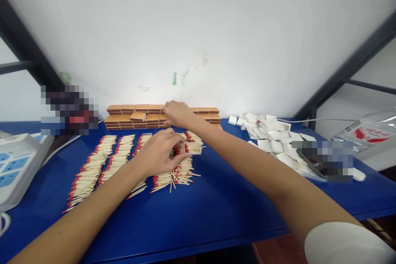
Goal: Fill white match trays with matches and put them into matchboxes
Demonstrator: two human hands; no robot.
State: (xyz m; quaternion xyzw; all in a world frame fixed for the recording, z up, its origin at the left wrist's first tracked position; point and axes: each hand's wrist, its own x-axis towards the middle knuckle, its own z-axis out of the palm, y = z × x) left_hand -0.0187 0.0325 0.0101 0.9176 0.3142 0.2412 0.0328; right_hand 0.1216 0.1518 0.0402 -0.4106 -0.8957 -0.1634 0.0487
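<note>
My left hand (162, 150) pinches a small white matchbox tray (194, 148) holding red-tipped matches, just above the rightmost row of loose matches (182, 171). My right hand (178, 113) reaches across to the orange matchboxes (148, 110) stacked along the wall. Its fingers and thumb close around a matchbox at the middle of that stack, and the hand partly hides the box. One orange box (137, 116) lies askew on the lower front tier. More rows of loose matches (88, 173) lie left of my left hand, partly behind my forearm.
A heap of white matchbox trays (269, 130) spreads at right on the blue table (222, 214). Beyond it lies a clear plastic bag (368, 132) with red print. At left stands a white power strip (18, 169) with a cable. Dark metal bars frame both sides.
</note>
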